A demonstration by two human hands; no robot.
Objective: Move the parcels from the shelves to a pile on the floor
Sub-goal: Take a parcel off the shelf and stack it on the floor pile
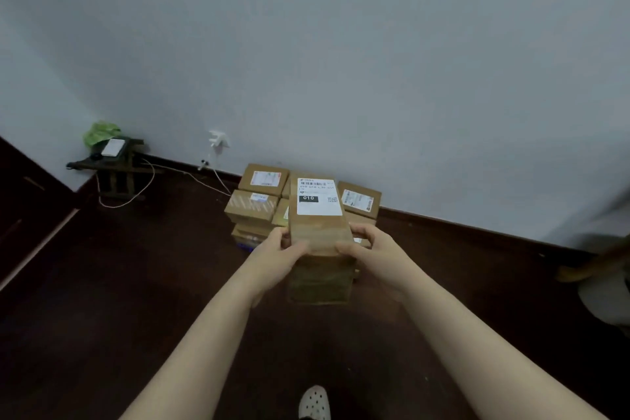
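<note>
Parcel (318, 225) gripped at near end by left hand (283, 249) and right hand (370, 245), long axis forward. Pile (254, 206) dead ahead, apparently lower.

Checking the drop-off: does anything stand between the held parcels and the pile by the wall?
Nothing visible does. The left hand and right hand grip the parcel stack right at the floor pile.
</note>
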